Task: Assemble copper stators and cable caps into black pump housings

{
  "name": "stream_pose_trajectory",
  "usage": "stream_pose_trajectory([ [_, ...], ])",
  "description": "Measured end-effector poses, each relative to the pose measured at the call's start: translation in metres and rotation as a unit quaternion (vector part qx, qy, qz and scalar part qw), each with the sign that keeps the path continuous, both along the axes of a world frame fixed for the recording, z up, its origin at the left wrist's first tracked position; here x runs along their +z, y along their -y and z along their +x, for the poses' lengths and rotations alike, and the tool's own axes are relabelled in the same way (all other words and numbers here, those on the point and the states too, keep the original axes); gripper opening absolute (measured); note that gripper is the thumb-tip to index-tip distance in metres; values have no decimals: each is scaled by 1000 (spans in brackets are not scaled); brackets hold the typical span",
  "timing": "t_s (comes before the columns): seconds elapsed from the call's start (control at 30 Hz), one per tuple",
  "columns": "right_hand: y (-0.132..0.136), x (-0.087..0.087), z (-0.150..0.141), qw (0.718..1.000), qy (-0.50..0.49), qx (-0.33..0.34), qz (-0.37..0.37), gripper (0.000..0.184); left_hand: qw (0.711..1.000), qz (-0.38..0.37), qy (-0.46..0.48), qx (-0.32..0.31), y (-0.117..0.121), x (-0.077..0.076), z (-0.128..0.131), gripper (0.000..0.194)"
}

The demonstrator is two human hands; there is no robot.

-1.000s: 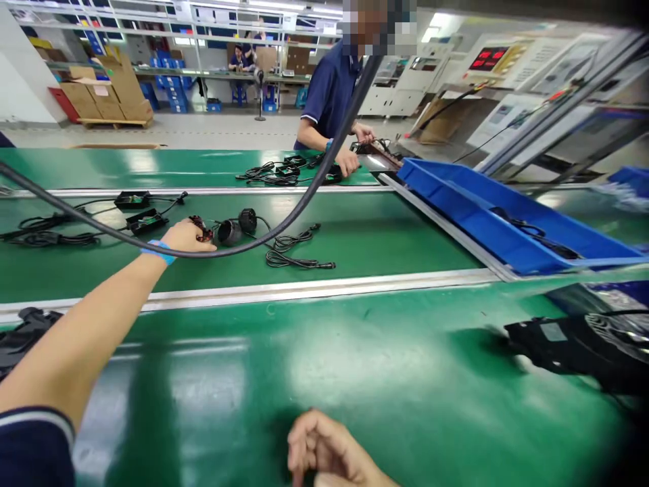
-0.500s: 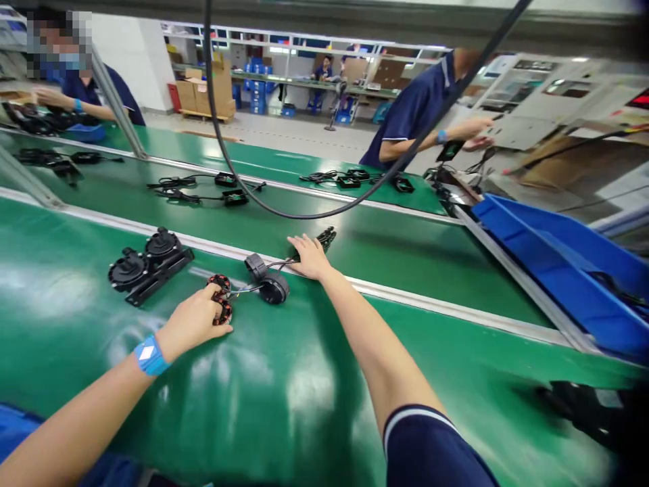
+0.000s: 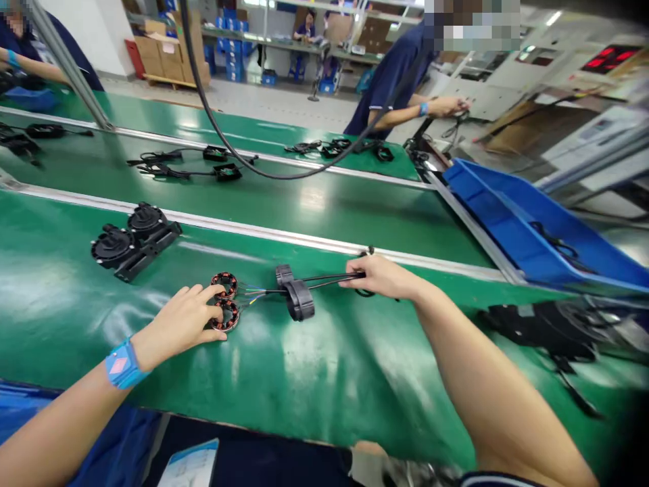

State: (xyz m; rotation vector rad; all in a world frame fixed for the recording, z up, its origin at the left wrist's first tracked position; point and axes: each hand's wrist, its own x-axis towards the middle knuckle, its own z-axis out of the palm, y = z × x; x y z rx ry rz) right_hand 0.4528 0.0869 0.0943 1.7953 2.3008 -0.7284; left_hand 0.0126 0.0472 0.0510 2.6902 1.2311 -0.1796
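Note:
My left hand (image 3: pixel 185 318) grips two motor stators (image 3: pixel 224 316), small rings with copper windings, lying on the green table. Its fingertips are on the rings. Thin coloured wires run from them to two black round housings (image 3: pixel 300 301), which lie to the right on the table. From the housings, black cables (image 3: pixel 329 279) stretch to my right hand (image 3: pixel 380 276), which is closed around them. The cables' coiled ends lie partly hidden by that hand. Left of the stators sits a black bracket with two round, lidded black units (image 3: pixel 136 237).
A metal rail (image 3: pixel 243 232) crosses behind my hands; beyond it, black cable assemblies (image 3: pixel 223 172) lie on a green belt. At right are a blue bin (image 3: pixel 507 210) and a black assembly (image 3: pixel 542 328). A black cable (image 3: pixel 263 172) hangs ahead. A co-worker (image 3: pixel 390 88) stands across.
My right hand has come back over the rail and rightward, drawing the cables out straight. The housings lie farther from the stators. My left hand stays on the stators; the view has shifted.

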Motion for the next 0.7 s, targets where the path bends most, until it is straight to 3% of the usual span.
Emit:
stream_pose_trajectory([
  [0.13, 80, 4, 33, 972, -165, -91, -141, 53, 996, -5, 29, -83, 19, -2, 11, 23],
  [0.27, 121, -8, 50, 952, -195, -152, -181, 54, 989, 12, 30, -147, 26, -3, 19, 22],
  [0.47, 123, -30, 54, 948, -198, -156, -194, 56, 984, 50, 34, -169, 27, -8, 16, 22],
  [0.7, 106, -32, 45, 952, -141, -151, -227, 72, 984, 41, 37, -169, 27, -12, 13, 27],
])
